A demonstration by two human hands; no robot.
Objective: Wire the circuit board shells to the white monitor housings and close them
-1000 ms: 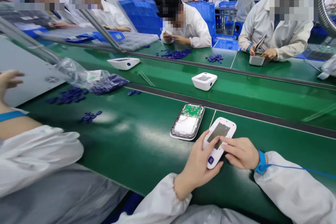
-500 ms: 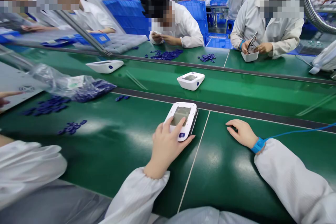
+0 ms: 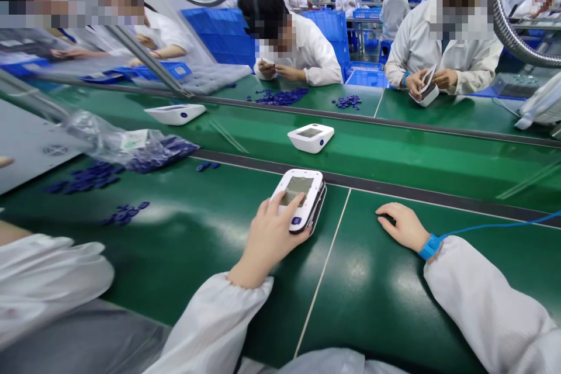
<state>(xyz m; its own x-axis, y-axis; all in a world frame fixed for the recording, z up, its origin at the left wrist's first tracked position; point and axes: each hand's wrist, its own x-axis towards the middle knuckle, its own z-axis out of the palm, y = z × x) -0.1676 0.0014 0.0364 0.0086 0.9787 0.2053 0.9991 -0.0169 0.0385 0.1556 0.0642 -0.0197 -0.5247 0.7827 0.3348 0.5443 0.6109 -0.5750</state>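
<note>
Left hand (image 3: pixel 268 236) grasped white device (image 3: pixel 311 196), fingers (image 3: pixel 294 207) over screen (image 3: pixel 300 185), thumb (image 3: pixel 302 237) at edge, right hand (image 3: pixel 405 227) lay on green bench (image 3: pixel 359 304), apparently released

The left forearm (image 3: pixel 214 312) extends forward from the lower edge of the view, angled toward the right, its sleeve gathered behind the wrist (image 3: pixel 246 270). The left hand (image 3: pixel 267 238) is set back uppermost, index and middle fingers (image 3: pixel 292 208) extended and parted, thumb wide to the right in a holding posture. The right forearm (image 3: pixel 486 289) enters from the lower right. The right hand (image 3: pixel 405 225) points left, fingers loosely bent, thumb apart beneath them. Both hands are well apart.
</note>
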